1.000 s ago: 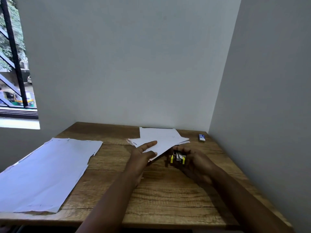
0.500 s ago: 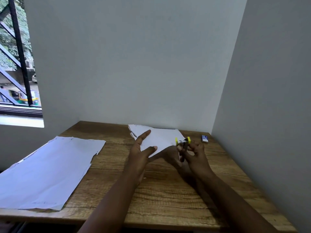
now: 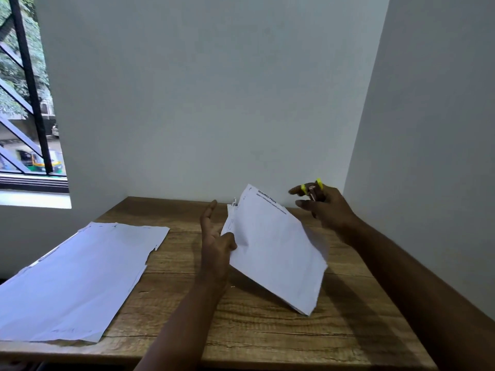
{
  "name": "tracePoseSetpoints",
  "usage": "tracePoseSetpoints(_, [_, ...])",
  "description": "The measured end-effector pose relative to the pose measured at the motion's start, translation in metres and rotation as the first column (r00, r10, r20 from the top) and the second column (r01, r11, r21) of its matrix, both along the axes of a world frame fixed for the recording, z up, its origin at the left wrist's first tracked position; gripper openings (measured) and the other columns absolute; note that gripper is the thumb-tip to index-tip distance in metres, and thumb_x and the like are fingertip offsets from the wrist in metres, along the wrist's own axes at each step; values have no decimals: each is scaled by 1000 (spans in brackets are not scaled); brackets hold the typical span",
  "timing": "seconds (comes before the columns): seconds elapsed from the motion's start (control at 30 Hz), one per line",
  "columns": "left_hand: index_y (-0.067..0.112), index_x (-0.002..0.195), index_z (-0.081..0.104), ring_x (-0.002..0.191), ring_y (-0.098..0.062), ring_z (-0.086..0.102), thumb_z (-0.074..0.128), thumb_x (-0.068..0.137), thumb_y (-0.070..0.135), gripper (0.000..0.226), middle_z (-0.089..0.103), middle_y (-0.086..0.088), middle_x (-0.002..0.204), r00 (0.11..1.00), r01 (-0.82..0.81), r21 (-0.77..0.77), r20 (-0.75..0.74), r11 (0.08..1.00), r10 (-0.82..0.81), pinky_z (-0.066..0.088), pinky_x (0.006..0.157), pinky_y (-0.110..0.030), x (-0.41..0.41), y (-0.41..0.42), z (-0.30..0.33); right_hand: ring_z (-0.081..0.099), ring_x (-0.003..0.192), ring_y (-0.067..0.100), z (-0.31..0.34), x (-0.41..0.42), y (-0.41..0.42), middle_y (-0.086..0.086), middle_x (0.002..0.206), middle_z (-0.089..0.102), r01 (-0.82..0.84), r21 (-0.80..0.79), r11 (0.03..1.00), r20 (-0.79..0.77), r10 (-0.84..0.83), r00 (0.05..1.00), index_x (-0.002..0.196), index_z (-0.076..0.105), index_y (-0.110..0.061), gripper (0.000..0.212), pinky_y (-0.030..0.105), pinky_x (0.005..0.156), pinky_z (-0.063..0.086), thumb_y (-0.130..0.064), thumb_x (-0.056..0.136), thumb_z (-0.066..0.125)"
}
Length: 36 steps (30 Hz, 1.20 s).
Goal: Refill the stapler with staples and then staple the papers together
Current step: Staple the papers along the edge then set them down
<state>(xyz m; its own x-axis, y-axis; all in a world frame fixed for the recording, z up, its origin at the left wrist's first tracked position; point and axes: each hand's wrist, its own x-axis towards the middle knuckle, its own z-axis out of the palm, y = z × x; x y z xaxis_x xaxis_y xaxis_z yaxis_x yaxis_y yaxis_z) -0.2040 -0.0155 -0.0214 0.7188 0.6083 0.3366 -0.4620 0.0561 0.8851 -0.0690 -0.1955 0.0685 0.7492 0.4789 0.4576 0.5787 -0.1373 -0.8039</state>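
Head view: left hand [image 3: 217, 245] pinches the papers [image 3: 273, 250], tilting them off the desk [image 3: 267, 336] near its back edge so a corner meets the stapler [image 3: 312, 190], grasped by the raised right hand [image 3: 321, 207].

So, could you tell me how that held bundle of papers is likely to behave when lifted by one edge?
The papers will probably flop: held at one edge by the left hand, their free corner already droops to the table. They look light. The sheets could fan apart.
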Motion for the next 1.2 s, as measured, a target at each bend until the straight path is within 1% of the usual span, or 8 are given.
tracePoseSetpoints(0.2, [31,139,39,71,6,67,42,75,-13,78,65,38,95,995,-10,62,97,998,4,53,52,-21,-3,-3,4,56,60,15,28,6,-7,9,75,67,-258,-384,886,-186,199,962,91,74,-6,14,24,55,41,-18,91,65])
tracePoseSetpoints(0.27, [31,137,41,74,6,66,44,67,-2,78,64,31,105,994,-40,46,106,998,35,54,53,-21,-4,-3,4,44,50,11,32,5,-10,5,60,54,-252,-406,878,-166,200,966,73,64,-1,37,23,49,33,-37,83,70])
tracePoseSetpoints(0.37, [34,134,46,84,-3,66,45,68,1,74,59,14,116,994,-74,42,78,996,70,54,56,-23,-3,-2,4,29,52,17,31,4,-11,12,64,49,-282,-382,880,-173,232,957,88,68,5,72,34,53,17,-64,67,69])
tracePoseSetpoints(0.6, [33,129,47,77,5,63,48,79,-4,63,60,16,106,982,-184,72,48,980,181,49,52,-13,3,3,-2,44,40,14,41,0,-10,6,51,55,-314,-432,845,-129,287,949,73,74,-13,23,22,43,31,-33,71,83])
tracePoseSetpoints(0.77, [31,142,30,93,-13,64,43,97,9,51,64,-3,114,968,-200,-235,106,951,229,52,64,-19,10,10,0,73,67,25,27,-4,0,11,69,69,-192,43,980,-215,197,957,85,68,-2,12,22,57,55,-12,83,73])
tracePoseSetpoints(0.87, [32,147,22,101,-21,63,46,101,27,53,63,-12,121,974,-185,-315,67,931,216,51,76,-31,12,10,1,74,76,30,3,-10,16,17,80,67,-53,435,899,-378,235,895,90,62,3,8,32,70,61,-1,85,68])
tracePoseSetpoints(1.07, [69,135,-3,94,-15,74,64,93,33,87,70,-1,112,999,-29,26,-29,999,30,59,83,-34,9,-6,-7,73,67,23,-39,-31,53,12,76,71,264,666,698,-568,245,786,86,59,0,6,40,79,61,4,89,62])
tracePoseSetpoints(1.2, [60,146,11,113,-12,66,69,89,7,97,66,13,127,994,21,164,103,986,-38,56,90,-33,8,-6,-11,74,66,23,-55,-42,66,16,76,70,329,677,658,-607,247,755,84,60,0,7,41,75,61,2,87,65])
